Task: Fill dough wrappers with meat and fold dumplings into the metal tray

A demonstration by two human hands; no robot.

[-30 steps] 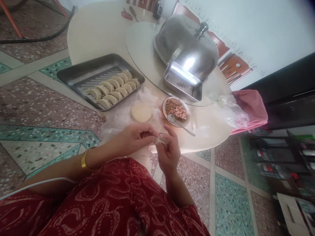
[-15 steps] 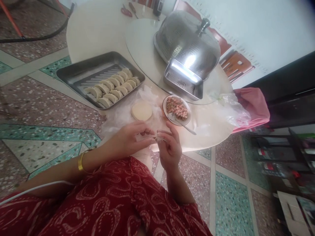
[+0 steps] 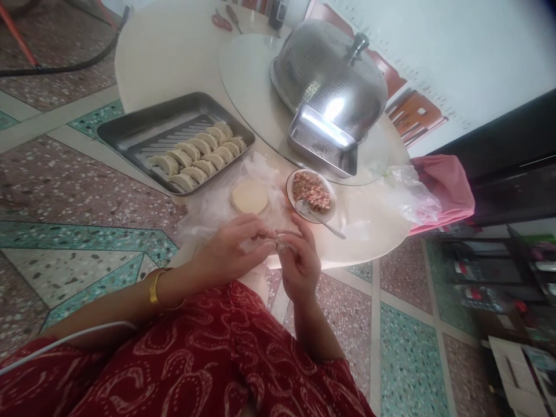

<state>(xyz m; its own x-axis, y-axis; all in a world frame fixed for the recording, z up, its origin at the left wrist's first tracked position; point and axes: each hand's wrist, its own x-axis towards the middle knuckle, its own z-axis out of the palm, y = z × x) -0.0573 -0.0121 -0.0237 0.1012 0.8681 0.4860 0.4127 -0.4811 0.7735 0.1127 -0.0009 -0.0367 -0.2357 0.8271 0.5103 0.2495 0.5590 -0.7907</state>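
Note:
At the table's near edge, my left hand [image 3: 234,246] and my right hand [image 3: 299,258] meet fingertip to fingertip. Both are closed on a small pale dumpling [image 3: 281,245], mostly hidden by the fingers. Just beyond my left hand, a stack of round dumpling wrappers [image 3: 249,196] rests on a crumpled plastic bag [image 3: 204,208]. A bowl [image 3: 290,200] of pinkish minced filling [image 3: 311,190] stands past my right fingers, a spoon [image 3: 325,224] leaning out over its rim. To the left, a dark metal tray [image 3: 125,128] carries two rows of folded dumplings [image 3: 202,145].
A perforated metal dome cover [image 3: 330,69] sits on the glass turntable [image 3: 243,63], with a small steel tray [image 3: 324,142] against it. Scissors [image 3: 222,22] and a bottle [image 3: 277,13] are at the far side. Pink cloth [image 3: 452,185] hangs at the right edge.
My left hand has shifted slightly right toward my right hand, its forearm and bracelet moving with it. Both hands keep their pinch on the dumpling.

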